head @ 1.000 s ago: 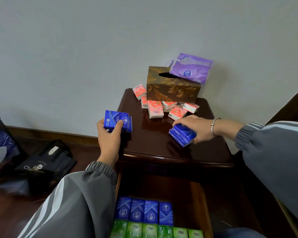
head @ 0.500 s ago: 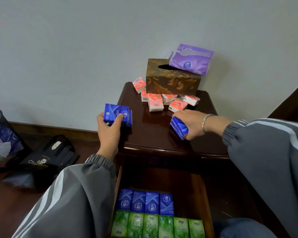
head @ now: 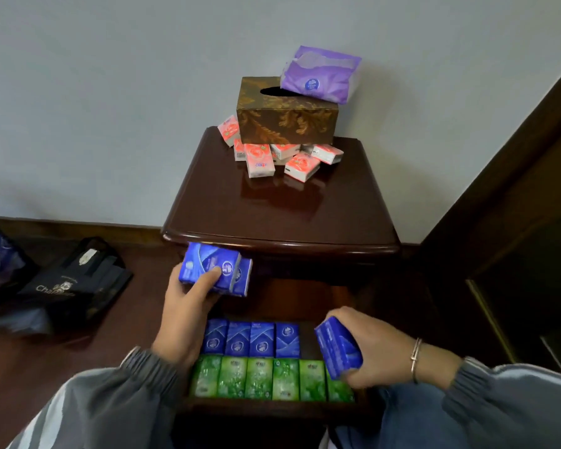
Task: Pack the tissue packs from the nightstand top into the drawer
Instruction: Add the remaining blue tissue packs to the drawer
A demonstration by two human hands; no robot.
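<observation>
My left hand (head: pixel 183 314) grips a stack of blue tissue packs (head: pixel 217 268) just below the nightstand top's (head: pixel 282 215) front edge, above the open drawer (head: pixel 272 408). My right hand (head: pixel 374 348) holds more blue packs (head: pixel 337 350) over the drawer's right side. Inside the drawer a row of blue packs (head: pixel 251 338) lies behind a row of green packs (head: pixel 266 379). Several pink packs (head: pixel 277 158) are piled at the back of the nightstand top.
A brown patterned tissue box (head: pixel 285 119) stands behind the pink packs with a purple tissue bag (head: pixel 319 76) on it. A black bag (head: pixel 68 286) lies on the floor at left. Dark wooden furniture (head: pixel 515 222) rises at right.
Both hands have come off the nightstand top with their blue packs and dropped down over the open drawer. The view has tilted downward.
</observation>
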